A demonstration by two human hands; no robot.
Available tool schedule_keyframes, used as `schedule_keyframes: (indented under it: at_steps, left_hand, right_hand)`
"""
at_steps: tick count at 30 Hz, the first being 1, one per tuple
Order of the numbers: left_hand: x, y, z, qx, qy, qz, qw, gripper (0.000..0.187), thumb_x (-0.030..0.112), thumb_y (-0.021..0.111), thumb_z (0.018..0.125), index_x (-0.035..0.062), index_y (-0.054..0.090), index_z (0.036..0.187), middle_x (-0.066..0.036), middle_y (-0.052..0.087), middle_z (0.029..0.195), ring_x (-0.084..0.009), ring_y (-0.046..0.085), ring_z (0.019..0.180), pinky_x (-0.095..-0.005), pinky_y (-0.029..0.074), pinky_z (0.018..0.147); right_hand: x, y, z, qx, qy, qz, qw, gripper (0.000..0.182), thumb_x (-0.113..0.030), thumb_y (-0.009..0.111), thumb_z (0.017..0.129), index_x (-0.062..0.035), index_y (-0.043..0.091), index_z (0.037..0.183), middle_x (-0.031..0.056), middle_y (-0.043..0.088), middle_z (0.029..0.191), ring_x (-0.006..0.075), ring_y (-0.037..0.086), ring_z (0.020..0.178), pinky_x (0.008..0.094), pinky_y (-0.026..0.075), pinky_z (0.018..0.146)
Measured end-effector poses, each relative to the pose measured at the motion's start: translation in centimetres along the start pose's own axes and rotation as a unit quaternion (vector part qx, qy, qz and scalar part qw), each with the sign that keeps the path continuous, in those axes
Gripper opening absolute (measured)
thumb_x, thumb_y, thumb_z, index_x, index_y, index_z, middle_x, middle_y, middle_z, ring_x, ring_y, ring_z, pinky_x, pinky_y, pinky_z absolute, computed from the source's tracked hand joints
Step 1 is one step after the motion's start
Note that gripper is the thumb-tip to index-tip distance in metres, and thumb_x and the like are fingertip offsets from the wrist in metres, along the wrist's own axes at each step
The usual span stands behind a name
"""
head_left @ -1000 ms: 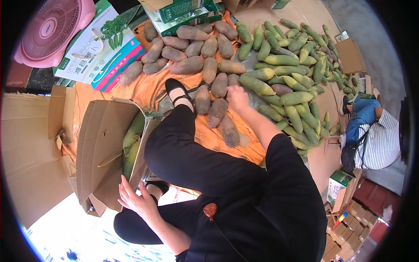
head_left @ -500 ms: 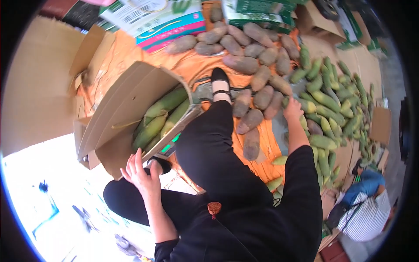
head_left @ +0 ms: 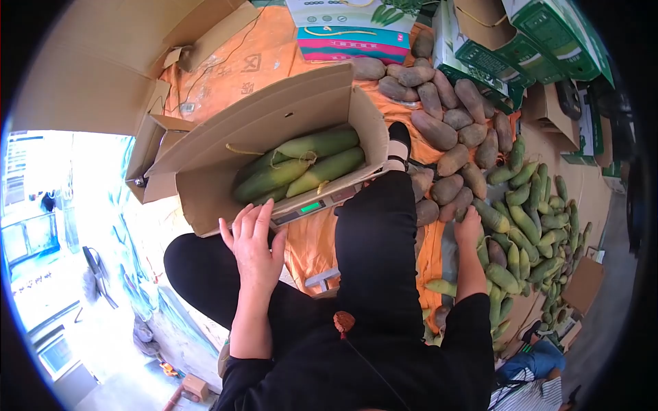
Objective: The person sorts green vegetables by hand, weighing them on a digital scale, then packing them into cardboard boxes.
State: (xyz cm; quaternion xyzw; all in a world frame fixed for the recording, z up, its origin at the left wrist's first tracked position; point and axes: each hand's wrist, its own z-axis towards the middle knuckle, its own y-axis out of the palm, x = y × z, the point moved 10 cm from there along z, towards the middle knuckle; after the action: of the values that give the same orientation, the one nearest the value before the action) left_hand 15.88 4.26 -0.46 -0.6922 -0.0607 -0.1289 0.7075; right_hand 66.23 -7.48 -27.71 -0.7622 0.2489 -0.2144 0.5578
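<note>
My left hand [head_left: 253, 236] has its fingers spread at the near edge of an open cardboard box [head_left: 199, 202] and holds nothing. Inside the box lie several long green radishes [head_left: 274, 179], with bits of yellow string across them. The box rests on a scale with a lit green display [head_left: 312, 207]. My right hand [head_left: 469, 229] reaches down where the brownish-purple radishes [head_left: 447, 189] meet the green ones. Its fingers point away from me and are partly hidden, right beside a thick green radish [head_left: 491, 216]; whether they grip anything does not show.
Many green radishes [head_left: 531, 226] are heaped on cardboard at the right. Printed cartons [head_left: 353, 44] and green boxes [head_left: 548, 41] stand at the back. Orange sheeting [head_left: 233, 61] covers the floor. A person in a striped top [head_left: 528, 394] is at lower right.
The view has turned, so the box and its radishes show more fully. My left hand stays spread beside the box edge. My right hand is still down among the radishes, shifted slightly nearer me.
</note>
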Motion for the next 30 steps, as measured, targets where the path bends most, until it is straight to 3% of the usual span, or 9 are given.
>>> schedule_keyframes:
  at_steps: [5,9,13,15,17,21,24,27,30]
  left_hand:
    - [0.4,-0.5,-0.1,-0.002,0.026,-0.035,0.999,0.052,0.013,0.069,0.072,0.0114,0.054,0.122,-0.005,0.055,0.114,-0.0264,0.047,0.116,-0.0563,0.019,0.106]
    - [0.6,-1.1,-0.2,-0.014,0.039,-0.042,0.998,0.051,0.014,0.069,0.073,0.0107,0.055,0.122,-0.005,0.053,0.117,-0.0266,0.047,0.117,-0.0557,0.022,0.106]
    - [0.5,-1.3,-0.4,-0.016,0.038,-0.054,0.998,0.053,0.012,0.068,0.073,0.0103,0.053,0.124,-0.007,0.054,0.117,-0.0275,0.047,0.117,-0.0545,0.023,0.106]
    - [0.5,-1.3,-0.5,-0.024,0.04,-0.058,0.997,0.054,0.013,0.068,0.073,0.0097,0.053,0.125,-0.007,0.053,0.119,-0.0276,0.046,0.118,-0.0543,0.023,0.106]
    - [0.4,-1.3,-0.7,-0.027,0.041,-0.06,0.997,0.055,0.012,0.068,0.073,0.0094,0.052,0.126,-0.007,0.052,0.12,-0.0279,0.046,0.118,-0.0544,0.023,0.106]
    - [0.4,-1.3,-0.9,-0.024,0.047,-0.063,0.997,0.055,0.013,0.068,0.074,0.0093,0.051,0.126,-0.007,0.052,0.121,-0.0282,0.045,0.119,-0.0543,0.024,0.106]
    - [0.3,-1.4,-1.0,-0.022,0.049,-0.063,0.997,0.055,0.014,0.068,0.074,0.0093,0.051,0.126,-0.008,0.051,0.121,-0.0284,0.045,0.119,-0.0546,0.024,0.106]
    - [0.3,-1.4,-1.1,-0.022,0.052,-0.06,0.997,0.055,0.015,0.068,0.074,0.009,0.051,0.126,-0.008,0.051,0.121,-0.0286,0.045,0.119,-0.0552,0.024,0.105]
    - [0.3,-1.5,-1.2,-0.024,0.054,-0.059,0.997,0.055,0.016,0.069,0.074,0.0091,0.052,0.126,-0.009,0.052,0.12,-0.0275,0.046,0.118,-0.0548,0.024,0.106]
  right_hand:
    - [-0.4,-3.9,-1.1,0.053,-0.017,0.284,0.957,0.058,-0.002,0.074,0.064,-0.0035,0.046,0.114,0.0148,0.057,0.106,0.029,0.056,0.098,0.037,0.045,0.085]
    - [-2.6,-10.7,-1.6,0.088,-0.032,0.375,0.922,0.055,-0.002,0.074,0.068,-0.0013,0.046,0.115,0.0126,0.056,0.108,0.0232,0.055,0.098,0.0324,0.044,0.086]
    - [-8.1,-22.2,-3.8,0.091,-0.078,0.572,0.812,0.055,0.004,0.07,0.073,0.0003,0.042,0.12,0.0117,0.053,0.113,0.0205,0.055,0.101,0.0321,0.046,0.087]
    - [-11.3,-28.0,-5.3,0.087,-0.165,0.603,0.775,0.055,0.004,0.069,0.073,0.0011,0.043,0.121,0.0121,0.052,0.117,0.0199,0.054,0.105,0.0326,0.045,0.09]
    - [-16.0,-34.6,-8.1,0.118,-0.284,0.577,0.757,0.056,0.005,0.069,0.071,0.0013,0.044,0.121,0.0118,0.052,0.12,0.0198,0.055,0.106,0.0318,0.045,0.091]
    - [-25.5,-40.5,-12.9,0.059,-0.412,0.55,0.724,0.062,0.005,0.072,0.063,-0.0008,0.049,0.12,0.0083,0.056,0.118,0.0184,0.055,0.106,0.031,0.044,0.092]
    - [-32.9,-41.1,-16.3,0.039,-0.541,0.412,0.732,0.061,0.0,0.073,0.064,-0.0026,0.051,0.12,0.009,0.058,0.112,0.0218,0.056,0.104,0.032,0.044,0.09]
    - [-39.5,-39.1,-19.9,0.049,-0.648,0.332,0.684,0.055,-0.004,0.073,0.066,-0.0032,0.052,0.117,0.0139,0.058,0.107,0.0304,0.055,0.102,0.0356,0.046,0.086]
    - [-45.0,-35.6,-22.9,0.018,-0.708,0.273,0.651,0.038,-0.004,0.071,0.066,-0.0038,0.056,0.101,0.0117,0.061,0.099,0.0299,0.055,0.096,0.0381,0.047,0.08]
